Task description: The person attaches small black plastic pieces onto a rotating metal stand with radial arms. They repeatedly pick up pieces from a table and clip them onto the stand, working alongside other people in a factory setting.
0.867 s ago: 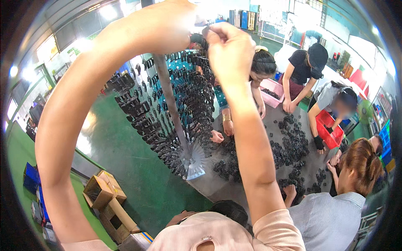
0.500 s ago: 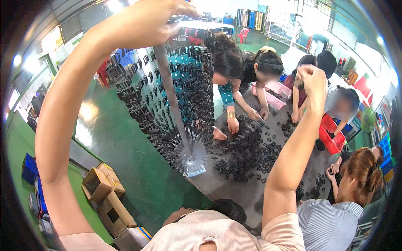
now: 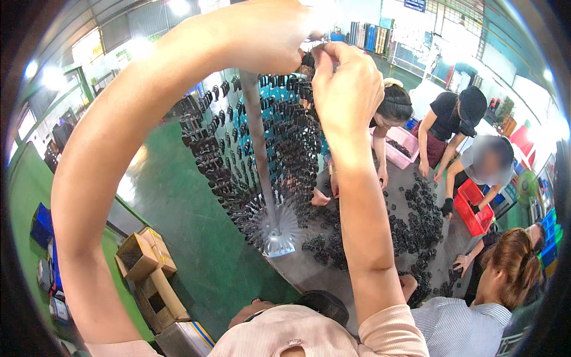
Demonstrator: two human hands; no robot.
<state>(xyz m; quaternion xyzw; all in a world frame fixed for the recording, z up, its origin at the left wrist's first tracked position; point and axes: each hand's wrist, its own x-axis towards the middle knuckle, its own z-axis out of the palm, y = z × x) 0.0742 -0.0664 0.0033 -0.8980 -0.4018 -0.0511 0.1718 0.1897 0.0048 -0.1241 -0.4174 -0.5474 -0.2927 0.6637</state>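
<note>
A tall rack hung with rows of small black plastic parts (image 3: 285, 125) stands in front of me, its grey central pole (image 3: 256, 137) rising from a fanned metal base (image 3: 273, 235). Both my arms are raised to its upper rim. My left hand (image 3: 270, 41) curls at the rim, its fingertips partly lost in glare; what it grips is hidden. Close beside it, my right hand (image 3: 348, 89) is closed in a pinch at a small black plastic part (image 3: 307, 58) on the rim. Loose black parts (image 3: 416, 214) lie heaped on the grey table below.
Several co-workers sort around the grey table (image 3: 297, 268). A pink basket (image 3: 399, 152) and a red bin (image 3: 474, 208) stand across it. A person in a striped shirt (image 3: 458, 324) is close on my right. Cardboard boxes (image 3: 148, 256) sit on the left.
My right hand has moved left from above the table to the rack's rim, beside my left hand. My left hand and the rack appear shifted right in view.
</note>
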